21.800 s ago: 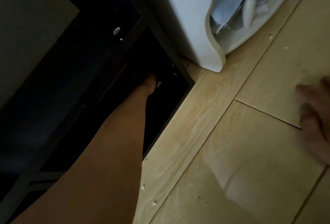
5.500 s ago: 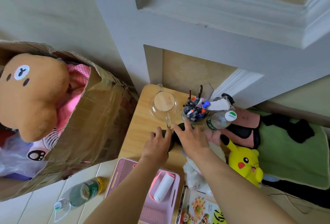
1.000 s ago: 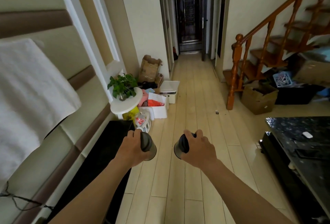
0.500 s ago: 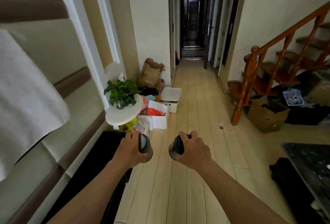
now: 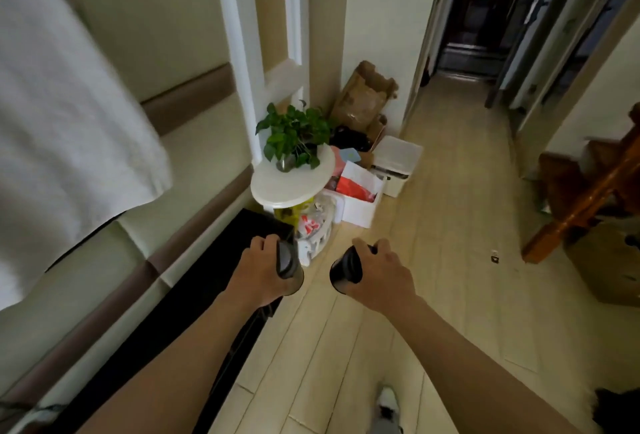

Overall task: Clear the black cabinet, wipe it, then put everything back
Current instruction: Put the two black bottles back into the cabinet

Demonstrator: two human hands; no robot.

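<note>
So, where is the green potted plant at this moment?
In the head view the potted plant stands left of centre on the round white table, just beyond the far end of the black cabinet, with a brown paper bag behind it.

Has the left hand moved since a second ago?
Yes: the left hand has moved forward along the black cabinet, nearer the round white stand.

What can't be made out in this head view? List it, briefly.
All in the head view.
- Left cylinder and right cylinder: what they are; left hand and right hand wrap them.
- Black cabinet: its inside; seen from above, left forearm crosses it.
- Bags under the white round table: contents; tabletop covers them, blurred.
</note>
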